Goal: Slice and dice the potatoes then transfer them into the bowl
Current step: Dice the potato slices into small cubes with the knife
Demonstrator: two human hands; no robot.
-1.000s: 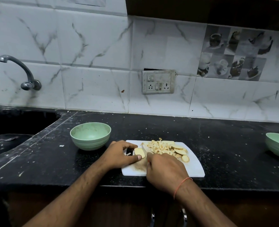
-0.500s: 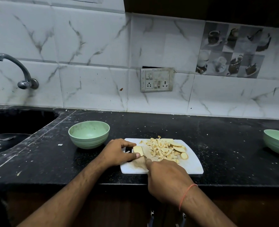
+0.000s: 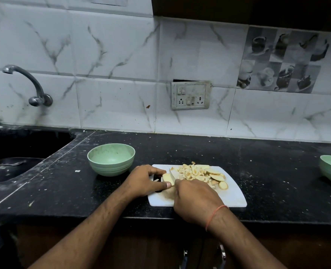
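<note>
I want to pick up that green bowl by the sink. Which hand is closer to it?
Left. The left hand holds the potato just right of the bowl. The right hand, with the knife, sits farther right.

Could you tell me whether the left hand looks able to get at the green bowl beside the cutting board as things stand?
Probably yes: the green bowl sits just beyond the left hand with bare countertop between them. The hand is holding the potato piece, though, so it would have to let go first.
</note>
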